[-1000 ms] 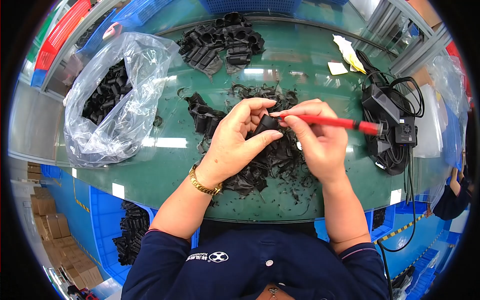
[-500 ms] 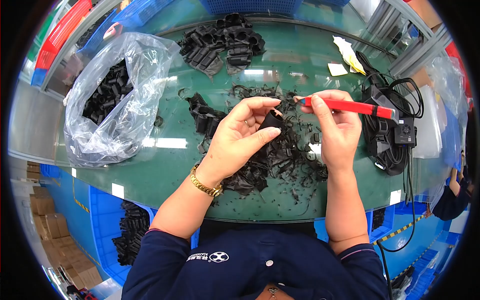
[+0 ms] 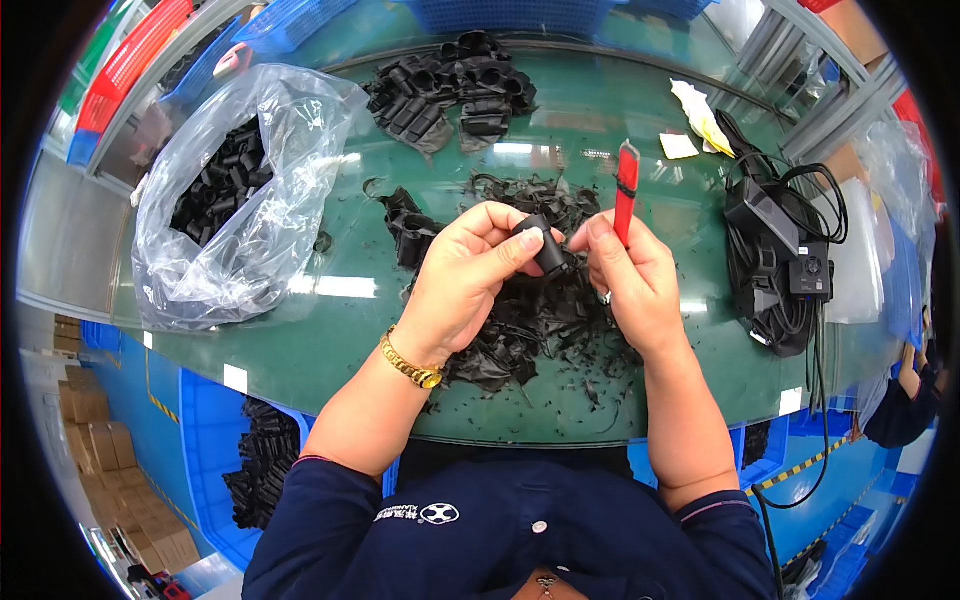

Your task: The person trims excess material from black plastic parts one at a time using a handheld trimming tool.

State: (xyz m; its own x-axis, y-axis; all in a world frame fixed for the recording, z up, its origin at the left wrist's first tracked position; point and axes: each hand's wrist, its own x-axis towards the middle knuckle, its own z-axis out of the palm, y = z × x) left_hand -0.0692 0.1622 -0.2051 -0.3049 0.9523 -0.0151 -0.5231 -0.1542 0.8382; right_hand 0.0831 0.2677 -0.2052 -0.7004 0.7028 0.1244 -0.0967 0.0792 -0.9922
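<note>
My left hand [image 3: 470, 265] is closed on a short black rubber tube [image 3: 541, 245], held tilted between thumb and fingers. My right hand [image 3: 632, 275] grips a red-handled knife [image 3: 626, 190]; its handle points up and away from me, and its lower end is mostly hidden by the fingers, with a small metallic glint below them. The right fingertips are close to the tube's right side; whether they touch it I cannot tell. Beneath both hands lies a heap of black rubber scraps and thin trimmings [image 3: 500, 350]. Just left of them rests a black moulded piece with tube shapes [image 3: 408, 225].
A clear plastic bag [image 3: 300, 130] of black tubes [image 3: 222, 185] stands at left on the green table [image 3: 400, 400]. Joined black mouldings [image 3: 450, 95] lie at the back. Black straps, cables and a box [image 3: 775, 240] are at right. A blue bin [image 3: 210, 450] sits below left.
The red-handled knife has swung from pointing right to pointing up and away. My right hand has moved left and down, closer to the tube. The tube has been turned in my left hand.
</note>
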